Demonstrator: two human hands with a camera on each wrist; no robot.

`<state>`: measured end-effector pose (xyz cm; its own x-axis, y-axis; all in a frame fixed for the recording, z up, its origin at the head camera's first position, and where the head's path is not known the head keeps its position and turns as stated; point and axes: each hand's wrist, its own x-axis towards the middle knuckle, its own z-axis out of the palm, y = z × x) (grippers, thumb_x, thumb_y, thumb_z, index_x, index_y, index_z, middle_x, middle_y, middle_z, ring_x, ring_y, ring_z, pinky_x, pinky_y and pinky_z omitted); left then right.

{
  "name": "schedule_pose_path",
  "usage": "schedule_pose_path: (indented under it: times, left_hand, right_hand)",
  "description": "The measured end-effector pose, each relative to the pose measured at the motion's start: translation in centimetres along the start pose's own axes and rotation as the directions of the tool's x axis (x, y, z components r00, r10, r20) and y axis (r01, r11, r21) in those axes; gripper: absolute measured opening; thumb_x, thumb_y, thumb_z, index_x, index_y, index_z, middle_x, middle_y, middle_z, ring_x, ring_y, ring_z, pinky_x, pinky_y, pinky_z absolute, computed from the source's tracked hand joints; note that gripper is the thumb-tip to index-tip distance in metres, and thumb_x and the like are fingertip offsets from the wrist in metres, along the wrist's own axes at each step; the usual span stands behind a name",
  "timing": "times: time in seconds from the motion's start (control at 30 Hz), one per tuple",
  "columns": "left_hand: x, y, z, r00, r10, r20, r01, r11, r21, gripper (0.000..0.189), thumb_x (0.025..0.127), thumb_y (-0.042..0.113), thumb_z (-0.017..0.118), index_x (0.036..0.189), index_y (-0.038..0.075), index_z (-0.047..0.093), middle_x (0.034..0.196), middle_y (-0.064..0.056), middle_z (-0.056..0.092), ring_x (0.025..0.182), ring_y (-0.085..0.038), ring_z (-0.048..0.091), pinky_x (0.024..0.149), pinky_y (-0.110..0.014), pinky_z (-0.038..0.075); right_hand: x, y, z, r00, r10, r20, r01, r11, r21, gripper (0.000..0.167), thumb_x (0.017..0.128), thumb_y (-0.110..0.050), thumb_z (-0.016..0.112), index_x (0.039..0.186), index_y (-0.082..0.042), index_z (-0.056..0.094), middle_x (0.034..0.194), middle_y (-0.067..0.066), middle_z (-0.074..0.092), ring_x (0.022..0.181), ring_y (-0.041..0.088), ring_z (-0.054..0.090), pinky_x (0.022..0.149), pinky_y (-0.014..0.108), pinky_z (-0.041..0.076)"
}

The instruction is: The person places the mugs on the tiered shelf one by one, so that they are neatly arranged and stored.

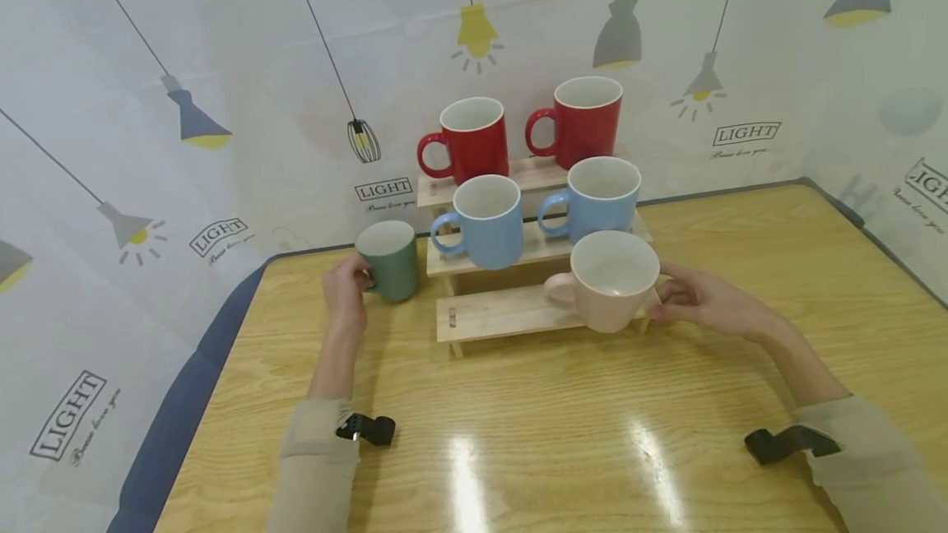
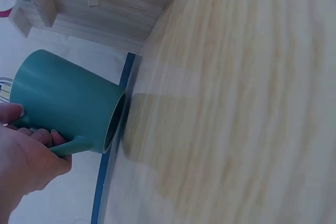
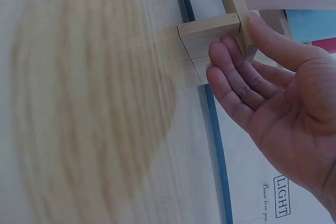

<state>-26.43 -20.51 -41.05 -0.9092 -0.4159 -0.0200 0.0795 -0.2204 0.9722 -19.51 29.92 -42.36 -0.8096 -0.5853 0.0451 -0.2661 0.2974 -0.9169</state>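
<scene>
At the left of the wooden stepped rack [image 1: 504, 312], my left hand [image 1: 346, 293] grips a green mug [image 1: 397, 271] by its handle. The left wrist view has this mug [image 2: 65, 95] with its base close over the tabletop and fingers curled through the handle. My right hand [image 1: 714, 300] holds the right end of the rack's lowest step, beside a pale pink mug [image 1: 611, 298] standing there. In the right wrist view the thumb [image 3: 281, 43] lies on the edge of the step board, while the fingers [image 3: 233, 85] curl beside the end support [image 3: 210, 27].
Two blue mugs [image 1: 492, 229] stand on the middle step and two red mugs [image 1: 481, 146] on the top step, handles pointing left. The lowest step's left part is bare wood. Behind the wooden table [image 1: 548, 434] hangs a lamp-printed curtain [image 1: 259, 64].
</scene>
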Motion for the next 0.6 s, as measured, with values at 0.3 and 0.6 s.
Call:
schedule_pose_path:
  times: [0.3,0.6]
  left_hand:
    - [-1.3,1.6,-1.1,0.998,0.047,0.050,-0.042,0.995,-0.087,0.036,0.079,-0.006,0.052,0.047,0.012,0.052,0.042,0.003,0.048,0.041,-0.010,0.040,0.058,-0.024,0.044]
    - [-3.3,3.7,-2.1,0.993,0.053,0.105,-0.041,0.993,-0.114,0.042,0.082,-0.008,0.048,0.045,0.011,0.043,0.040,0.003,0.036,0.043,-0.012,0.030,0.061,-0.023,0.037]
  right_hand:
    - [0.0,0.1,0.0,1.000,0.021,-0.005,-0.021,1.000,-0.010,0.073,0.097,-0.006,0.065,0.157,-0.001,0.023,0.106,0.017,0.071,0.099,0.027,0.069,0.087,0.030,0.055]
    - [0.0,0.0,0.1,1.000,0.015,-0.014,-0.015,1.000,-0.018,0.068,0.097,-0.007,0.065,0.154,-0.001,0.029,0.105,0.017,0.070,0.099,0.024,0.069,0.087,0.031,0.055]
